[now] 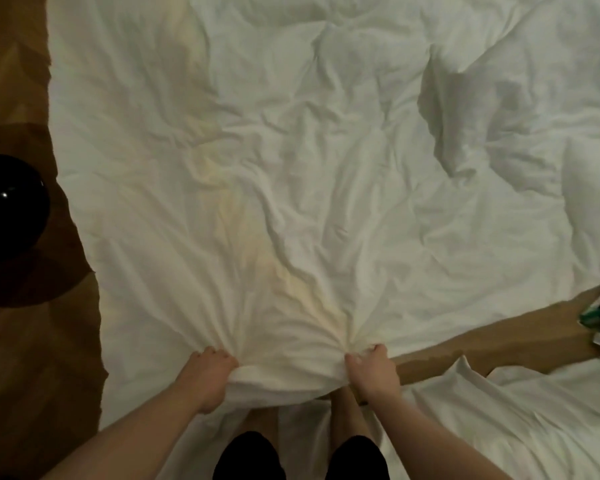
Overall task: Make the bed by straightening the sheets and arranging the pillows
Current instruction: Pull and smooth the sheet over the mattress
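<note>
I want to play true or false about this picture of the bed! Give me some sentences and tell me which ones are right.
1. Both hands are grabbing the white sheet. True: the left hand and the right hand each bunch up its near edge in their fingers.
2. The sheet is flat and smooth. False: it is full of wrinkles, and creases fan out from both hands.
3. A round black thing sits on the floor left of the bed. True.
4. The floor is blue. False: it is brown.
5. One hand holds a pillow. False: both hands hold only the sheet.
</note>
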{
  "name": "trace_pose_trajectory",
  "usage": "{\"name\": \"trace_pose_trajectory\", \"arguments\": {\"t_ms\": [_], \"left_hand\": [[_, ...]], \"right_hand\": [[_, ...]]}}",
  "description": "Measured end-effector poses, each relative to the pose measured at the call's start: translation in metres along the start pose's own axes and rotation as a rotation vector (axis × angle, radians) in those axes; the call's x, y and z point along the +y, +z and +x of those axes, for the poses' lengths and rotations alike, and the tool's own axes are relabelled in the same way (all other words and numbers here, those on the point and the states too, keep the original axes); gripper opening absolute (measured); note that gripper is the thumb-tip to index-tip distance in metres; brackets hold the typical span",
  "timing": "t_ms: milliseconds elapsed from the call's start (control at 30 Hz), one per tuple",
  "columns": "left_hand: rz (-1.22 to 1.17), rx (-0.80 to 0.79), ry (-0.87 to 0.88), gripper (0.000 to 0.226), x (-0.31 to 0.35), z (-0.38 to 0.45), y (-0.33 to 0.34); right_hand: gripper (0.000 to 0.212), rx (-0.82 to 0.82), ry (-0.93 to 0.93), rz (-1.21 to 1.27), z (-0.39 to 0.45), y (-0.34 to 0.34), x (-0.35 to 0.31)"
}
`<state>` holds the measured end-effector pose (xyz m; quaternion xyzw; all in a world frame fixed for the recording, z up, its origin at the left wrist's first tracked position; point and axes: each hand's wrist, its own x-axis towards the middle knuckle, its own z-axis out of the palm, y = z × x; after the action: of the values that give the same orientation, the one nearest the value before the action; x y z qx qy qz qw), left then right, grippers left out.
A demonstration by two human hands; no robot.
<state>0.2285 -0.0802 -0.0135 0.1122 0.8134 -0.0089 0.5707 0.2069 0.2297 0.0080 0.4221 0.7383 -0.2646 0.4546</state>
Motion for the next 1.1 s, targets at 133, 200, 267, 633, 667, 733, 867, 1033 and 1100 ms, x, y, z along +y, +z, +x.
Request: {"name": "trace_pose_trajectory", "arguments": {"t_ms": [133, 200, 267, 633, 667, 733, 867, 1033, 1100], "left_hand": [[-0.245, 0.137, 0.028, 0.058, 0.027, -0.006, -0.048], [-0.291, 0.212, 0.068, 0.057, 0.045, -0.004, -0.081], [-0.307, 0.258, 0.097, 0.058, 0.064, -0.002, -0.116], [-0.303, 0.434, 0.195, 0.06, 0.219, 0.009, -0.258], [-0.307, 0.446, 0.201, 0.061, 0.239, 0.014, -0.266], [-0.3, 0.451, 0.214, 0.061, 0.281, 0.026, -0.28], [-0.331, 0.405, 0.211, 0.064, 0.371, 0.037, -0.306], [-0.37, 0.417, 0.276, 0.062, 0.467, 0.033, -0.351], [-0.365, 0.43, 0.301, 0.062, 0.488, 0.033, -0.368]], "right_hand": [[0.054, 0.025, -0.113, -0.161, -0.007, -0.035, -0.015], [0.064, 0.061, -0.159, -0.127, -0.011, -0.059, -0.024], [0.069, 0.084, -0.195, -0.082, -0.016, -0.087, -0.032], [0.078, 0.233, -0.205, 0.301, 0.029, -0.242, 0.01], [0.078, 0.241, -0.207, 0.32, 0.039, -0.258, 0.021], [0.079, 0.256, -0.213, 0.328, 0.057, -0.291, 0.042], [0.081, 0.273, -0.226, 0.279, 0.076, -0.362, 0.079], [0.079, 0.34, -0.247, 0.298, 0.089, -0.461, 0.102], [0.08, 0.36, -0.23, 0.314, 0.093, -0.491, 0.106]]}}
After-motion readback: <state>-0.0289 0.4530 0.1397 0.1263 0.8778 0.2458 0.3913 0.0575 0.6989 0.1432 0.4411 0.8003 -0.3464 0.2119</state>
